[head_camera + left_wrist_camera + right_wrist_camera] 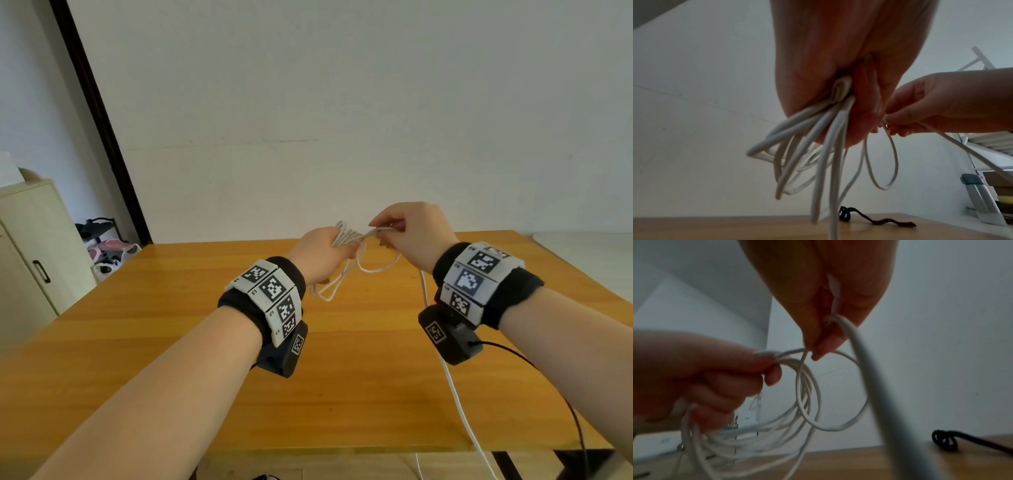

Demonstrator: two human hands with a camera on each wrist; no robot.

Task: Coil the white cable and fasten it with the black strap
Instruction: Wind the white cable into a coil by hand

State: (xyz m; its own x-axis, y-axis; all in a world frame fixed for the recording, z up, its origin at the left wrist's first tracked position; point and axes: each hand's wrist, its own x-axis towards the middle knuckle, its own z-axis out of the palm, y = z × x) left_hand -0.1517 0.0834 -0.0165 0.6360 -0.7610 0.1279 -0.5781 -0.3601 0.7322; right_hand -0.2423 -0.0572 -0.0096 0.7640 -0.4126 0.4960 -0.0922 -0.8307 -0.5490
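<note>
Your left hand grips a bundle of finished loops of the white cable above the table, and your right hand pinches the next turn just beside it. A long tail runs off the near edge, so coiling isn't finished. The black strap lies untouched on the far tabletop.

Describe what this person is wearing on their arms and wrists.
Both forearms are bare, with no sleeves. Each wrist carries a black fabric band wrapped with white panels printed with black square codes. Under each wrist hangs a small black camera box, also code-tagged. A thin black wire trails from the right one.
</note>
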